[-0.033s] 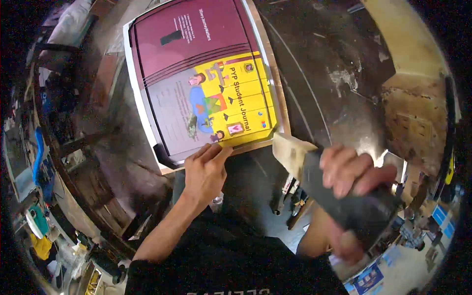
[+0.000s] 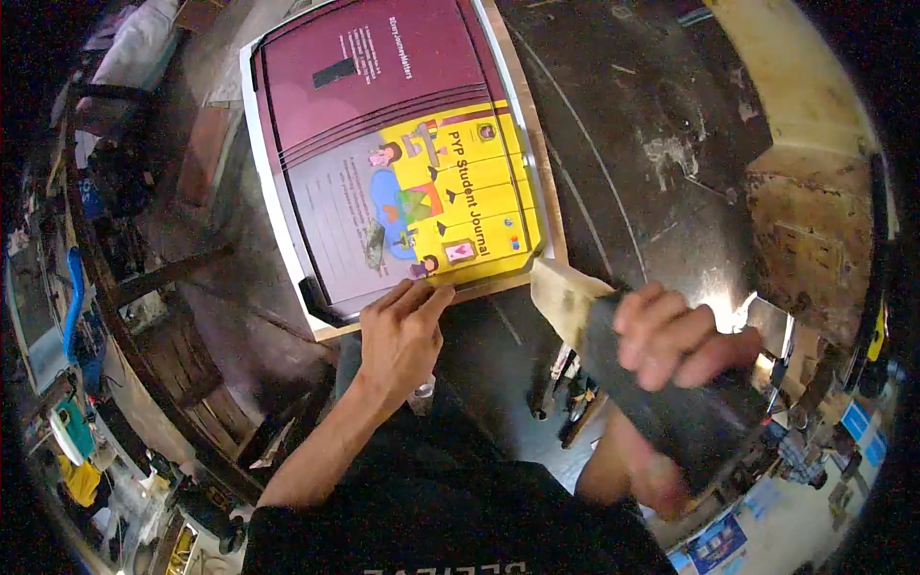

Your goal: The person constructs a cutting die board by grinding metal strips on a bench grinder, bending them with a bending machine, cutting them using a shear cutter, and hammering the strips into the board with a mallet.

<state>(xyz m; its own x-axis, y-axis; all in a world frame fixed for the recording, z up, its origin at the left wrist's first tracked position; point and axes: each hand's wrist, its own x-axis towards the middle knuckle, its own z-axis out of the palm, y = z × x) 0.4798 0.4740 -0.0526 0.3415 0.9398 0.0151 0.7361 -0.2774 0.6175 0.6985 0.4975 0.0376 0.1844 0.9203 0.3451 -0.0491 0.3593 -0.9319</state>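
A thin wooden board (image 2: 491, 285) lies tilted in front of me, with a white-edged printed cover sheet (image 2: 326, 216) on it in maroon, grey and yellow. Dark thin lines and black corner pieces border the print. My left hand (image 2: 398, 331) is curled over the board's near edge, fingertips on the sheet. Off the board's near right corner, my right hand (image 2: 676, 340) wraps round a dark grey, flat, block-like thing (image 2: 661, 412), blurred by motion. A cream-coloured, wedge-like end piece (image 2: 565, 297) juts from it and appears to touch that corner; its kind is unclear.
A dark, worn surface (image 2: 632, 115) stretches behind and right of the board. Brown boxes (image 2: 810, 240) stand at the right. Wooden framing (image 2: 182, 278) and a blue strip (image 2: 75, 297) are at the left. Small tools (image 2: 565, 383) lie below the cream piece.
My right hand and the dark thing have shifted slightly left. My left hand, the board and the sheet have stayed in place.
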